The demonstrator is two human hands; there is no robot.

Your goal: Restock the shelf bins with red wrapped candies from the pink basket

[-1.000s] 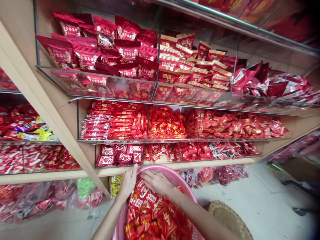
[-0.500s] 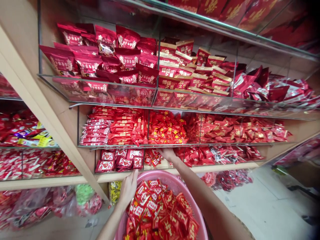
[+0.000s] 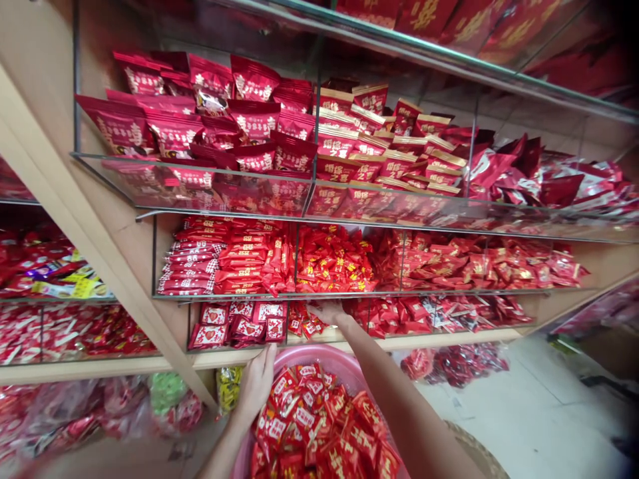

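Nearest me, small shiny red plastic-wrapped packets (image 3: 304,420) fill the round pink plastic basket (image 3: 327,352), below and between my two sets of fingers. A woven straw-coloured container (image 3: 474,447) sits low on the floor (image 3: 519,414), to the right of the basket and well below my right fingers.

My left hand (image 3: 258,379) lies at the basket's left rim, fingers extended close together; I can't tell whether they grip it. Just beyond them runs the pale wooden shelf edge (image 3: 232,359).

Farther out, my right hand (image 3: 328,311) reaches over that edge into a low compartment, beside small red-and-white packets (image 3: 305,326). The fingertips are too indistinct for me to tell if they are open, closed or holding a packet. As I judge it, I'm at the reaching-in stage, and any move there calls for keeping the knuckles low under the glass.

To the left of the right fingers lie square white-and-red packets with heart prints (image 3: 214,334). Above them are red packets with yellow lettering (image 3: 337,266), and higher still, large crimson pouches (image 3: 254,118).
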